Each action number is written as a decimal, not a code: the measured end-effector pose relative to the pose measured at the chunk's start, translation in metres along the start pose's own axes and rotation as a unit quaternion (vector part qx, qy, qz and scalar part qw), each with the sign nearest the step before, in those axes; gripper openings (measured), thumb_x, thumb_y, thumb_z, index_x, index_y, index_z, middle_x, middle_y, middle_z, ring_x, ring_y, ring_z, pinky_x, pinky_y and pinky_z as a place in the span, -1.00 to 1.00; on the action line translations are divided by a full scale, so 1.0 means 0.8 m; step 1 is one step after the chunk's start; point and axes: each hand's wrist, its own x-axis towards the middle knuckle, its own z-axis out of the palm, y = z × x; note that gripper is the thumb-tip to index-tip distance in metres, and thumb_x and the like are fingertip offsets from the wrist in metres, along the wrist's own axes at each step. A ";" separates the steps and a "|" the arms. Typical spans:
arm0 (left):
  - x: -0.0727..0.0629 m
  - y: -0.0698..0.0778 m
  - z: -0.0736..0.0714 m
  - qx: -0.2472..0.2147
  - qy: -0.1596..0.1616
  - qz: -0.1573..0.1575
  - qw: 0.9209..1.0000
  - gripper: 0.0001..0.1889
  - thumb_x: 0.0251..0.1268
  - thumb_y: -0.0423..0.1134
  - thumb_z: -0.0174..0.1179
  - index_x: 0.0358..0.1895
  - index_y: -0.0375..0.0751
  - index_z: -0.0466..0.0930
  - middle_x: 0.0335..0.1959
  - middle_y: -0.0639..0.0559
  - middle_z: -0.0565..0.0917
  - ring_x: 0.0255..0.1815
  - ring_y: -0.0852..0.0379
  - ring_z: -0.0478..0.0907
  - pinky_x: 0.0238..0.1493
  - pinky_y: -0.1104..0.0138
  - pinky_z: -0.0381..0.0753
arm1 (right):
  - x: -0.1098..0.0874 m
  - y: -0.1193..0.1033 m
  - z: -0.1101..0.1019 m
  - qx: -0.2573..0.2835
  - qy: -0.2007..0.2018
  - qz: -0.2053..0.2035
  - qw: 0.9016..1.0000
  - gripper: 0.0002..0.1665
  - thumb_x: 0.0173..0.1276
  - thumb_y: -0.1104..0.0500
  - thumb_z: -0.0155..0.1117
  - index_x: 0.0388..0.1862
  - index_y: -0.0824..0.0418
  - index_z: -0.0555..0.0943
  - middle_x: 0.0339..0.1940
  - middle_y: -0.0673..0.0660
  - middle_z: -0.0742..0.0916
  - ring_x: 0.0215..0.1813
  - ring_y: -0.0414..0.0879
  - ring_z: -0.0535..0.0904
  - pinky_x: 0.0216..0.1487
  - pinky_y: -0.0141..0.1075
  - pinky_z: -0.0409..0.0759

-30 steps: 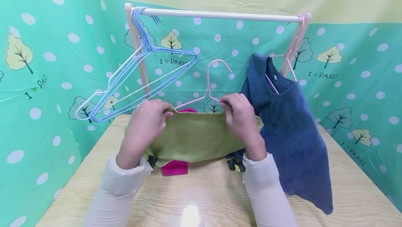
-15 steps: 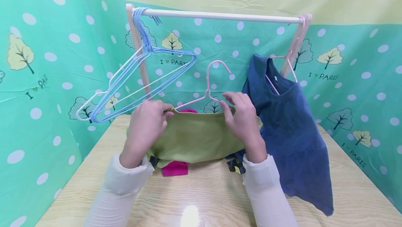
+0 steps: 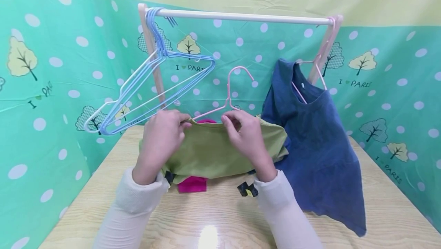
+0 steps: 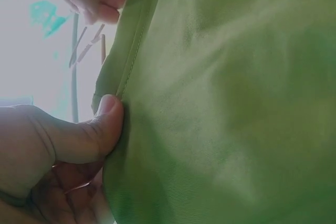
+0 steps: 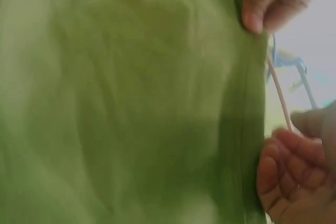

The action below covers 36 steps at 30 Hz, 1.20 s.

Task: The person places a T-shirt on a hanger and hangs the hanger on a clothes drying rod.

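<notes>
- A green garment point(image 3: 203, 151) is held up over the far half of the tabletop point(image 3: 193, 218), its upper edge spread between the two hands.
- That edge is pinched near its left end by the left hand point(image 3: 162, 136), the thumb laid along the stitched hem.
- The right hand point(image 3: 246, 132) is placed at the middle of the same edge, its thumb and fingers bent beside the cloth; whether cloth or wire is grasped by it cannot be told.
- A pink hanger point(image 3: 228, 88) is set into the garment's opening, its lower part covered by the cloth and its hook raised above, well below the bar.
- A bright pink cloth point(image 3: 192, 184) is partly covered by the green garment and seen above and below it.
- A navy garment point(image 3: 320, 145) is hung from a second pink hanger point(image 3: 320, 76) at the bar's right end, its hem reaching down over the tabletop's right part.
- Several blue hangers point(image 3: 160, 46) are bunched at the left end of the white bar point(image 3: 241, 16).
- The bar is carried by two wooden posts point(image 3: 149, 38).
- Behind, a dotted green-and-yellow curtain point(image 3: 51, 105) is hung.
</notes>
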 end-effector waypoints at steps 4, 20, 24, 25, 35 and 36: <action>0.000 0.001 0.001 0.003 0.001 0.001 1.000 -0.90 0.22 -0.33 0.47 -0.21 -0.14 0.86 -0.34 -0.03 0.81 -0.47 -0.02 0.65 -0.55 0.13 0.58 | -0.002 -0.003 0.015 0.044 0.031 0.080 0.995 -0.82 0.47 0.22 0.33 -0.20 0.34 0.76 -0.36 0.15 0.78 -0.36 -0.12 0.68 -0.31 -0.32 0.66; 0.001 0.005 -0.001 0.006 -0.040 -0.004 0.999 -0.92 0.24 -0.26 0.47 -0.22 -0.09 0.85 -0.35 -0.01 0.80 -0.47 -0.02 0.62 -0.49 0.12 0.58 | 0.001 -0.018 0.036 0.551 0.118 0.337 0.754 -0.76 0.56 0.36 0.15 0.07 0.50 0.59 -0.19 0.28 0.78 -0.12 0.02 0.79 0.12 -0.05 0.68; 0.002 0.003 -0.001 -0.001 -0.058 -0.002 0.998 -0.90 0.26 -0.25 0.46 -0.19 -0.11 0.85 -0.33 0.00 0.80 -0.40 -0.03 0.66 -0.38 0.09 0.63 | 0.000 -0.021 0.039 0.595 0.137 0.351 0.710 -0.85 0.55 0.37 0.14 -0.05 0.36 0.65 -0.22 0.24 0.78 -0.16 -0.01 0.79 0.12 -0.07 0.68; 0.002 0.003 -0.001 -0.005 -0.063 -0.002 0.998 -0.90 0.26 -0.25 0.46 -0.19 -0.11 0.85 -0.33 0.00 0.80 -0.40 -0.02 0.67 -0.37 0.08 0.63 | 0.000 -0.022 0.040 0.599 0.143 0.353 0.704 -0.86 0.55 0.36 0.15 -0.07 0.33 0.66 -0.23 0.23 0.78 -0.17 -0.02 0.79 0.11 -0.08 0.68; 0.001 0.003 -0.010 -0.043 -0.081 0.007 0.996 -0.86 0.32 -0.15 0.43 -0.21 -0.14 0.83 -0.38 0.07 0.75 -0.50 0.10 0.51 -0.44 0.21 0.51 | -0.003 -0.031 0.053 0.562 0.234 0.358 0.708 -0.91 0.51 0.37 0.20 -0.08 0.38 0.58 -0.26 0.19 0.73 -0.25 -0.08 0.74 0.01 -0.13 0.73; -0.001 0.002 -0.014 -0.043 -0.071 0.009 0.997 -0.85 0.33 -0.14 0.41 -0.21 -0.14 0.83 -0.38 0.06 0.75 -0.49 0.09 0.53 -0.43 0.21 0.51 | -0.004 -0.032 0.054 0.559 0.237 0.360 0.708 -0.92 0.51 0.38 0.21 -0.08 0.37 0.58 -0.26 0.18 0.73 -0.26 -0.09 0.74 -0.01 -0.14 0.73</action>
